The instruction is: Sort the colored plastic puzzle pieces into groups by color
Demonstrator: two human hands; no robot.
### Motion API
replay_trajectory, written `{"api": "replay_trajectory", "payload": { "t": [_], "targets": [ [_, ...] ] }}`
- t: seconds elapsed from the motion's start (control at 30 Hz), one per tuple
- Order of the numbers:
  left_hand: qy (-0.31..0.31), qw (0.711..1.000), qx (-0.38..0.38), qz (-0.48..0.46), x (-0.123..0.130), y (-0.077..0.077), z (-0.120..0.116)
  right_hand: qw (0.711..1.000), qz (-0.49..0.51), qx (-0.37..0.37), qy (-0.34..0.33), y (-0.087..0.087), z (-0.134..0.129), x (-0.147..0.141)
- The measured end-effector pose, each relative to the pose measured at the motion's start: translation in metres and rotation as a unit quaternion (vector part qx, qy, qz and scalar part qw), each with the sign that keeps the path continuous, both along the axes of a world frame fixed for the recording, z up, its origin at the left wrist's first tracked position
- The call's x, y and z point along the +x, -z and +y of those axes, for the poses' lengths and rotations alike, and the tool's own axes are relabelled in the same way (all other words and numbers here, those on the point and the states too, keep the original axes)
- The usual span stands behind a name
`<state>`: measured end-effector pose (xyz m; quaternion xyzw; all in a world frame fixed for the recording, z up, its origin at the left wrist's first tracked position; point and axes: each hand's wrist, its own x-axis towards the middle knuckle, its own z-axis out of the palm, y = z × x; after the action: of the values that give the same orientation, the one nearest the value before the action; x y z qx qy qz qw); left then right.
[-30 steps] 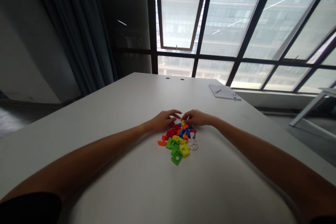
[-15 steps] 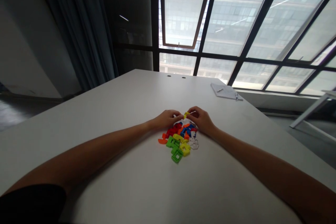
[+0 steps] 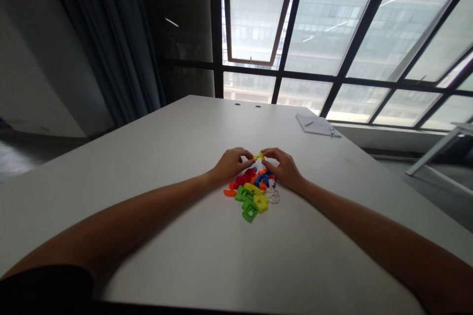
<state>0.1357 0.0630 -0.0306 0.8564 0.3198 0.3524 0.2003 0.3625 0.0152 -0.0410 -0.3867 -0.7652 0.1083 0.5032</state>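
Observation:
A small yellow plastic piece (image 3: 259, 156) is pinched between my two hands, just beyond a pile of coloured plastic pieces. My left hand (image 3: 232, 163) grips its left end with thumb and fingers. On the other end, my right hand (image 3: 281, 165) has its fingertips closed. Below lie red pieces (image 3: 244, 177), blue pieces (image 3: 263, 179), an orange piece (image 3: 230, 190), green pieces (image 3: 250, 211), yellow pieces (image 3: 260, 203) and a white piece (image 3: 273, 196). Part of the pile's right side is hidden by my right hand.
The white table (image 3: 177, 246) stretches away towards the windows. Papers (image 3: 318, 126) with a pen (image 3: 332, 131) lie near its far right edge. A dark curtain (image 3: 111, 34) hangs at the left, and a white table leg (image 3: 434, 150) stands at the right.
The yellow piece now shows more clearly, raised slightly, with both hands gripping it from opposite sides. My left fingers have shifted up onto it. The pile looks unchanged.

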Motion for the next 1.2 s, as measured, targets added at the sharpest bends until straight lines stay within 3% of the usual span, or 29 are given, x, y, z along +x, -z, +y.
{"api": "replay_trajectory", "payload": {
  "t": [0.37, 0.5, 0.6, 0.7, 0.77, 0.9, 1.03, 1.2],
  "targets": [
    [-0.004, 1.0, -0.006, -0.004, 0.0, -0.002, -0.001, 0.999, -0.017, 0.029, 0.02, 0.002, -0.002, -0.001],
    [-0.018, 0.999, -0.044, -0.014, 0.0, -0.003, 0.0, 0.998, -0.031, 0.046, 0.04, -0.001, 0.0, 0.0],
    [-0.033, 0.995, -0.085, -0.025, -0.001, -0.001, 0.004, 0.993, -0.064, 0.071, 0.071, -0.008, 0.012, 0.02],
    [-0.035, 0.993, -0.105, -0.03, -0.002, 0.002, 0.009, 0.98, -0.127, 0.096, 0.12, -0.014, 0.03, 0.058],
    [-0.032, 0.993, -0.11, -0.028, -0.002, 0.004, 0.011, 0.967, -0.177, 0.07, 0.167, -0.013, 0.04, 0.085],
    [-0.033, 0.992, -0.116, -0.03, -0.002, 0.004, 0.013, 0.932, -0.246, -0.061, 0.257, 0.002, 0.051, 0.118],
    [-0.035, 0.991, -0.127, -0.027, -0.002, 0.003, 0.013, 0.917, -0.267, -0.096, 0.281, 0.014, 0.055, 0.119],
    [-0.032, 0.991, -0.131, -0.021, -0.001, 0.002, 0.013, 0.891, -0.304, -0.112, 0.319, 0.015, 0.051, 0.111]
  ]
}}
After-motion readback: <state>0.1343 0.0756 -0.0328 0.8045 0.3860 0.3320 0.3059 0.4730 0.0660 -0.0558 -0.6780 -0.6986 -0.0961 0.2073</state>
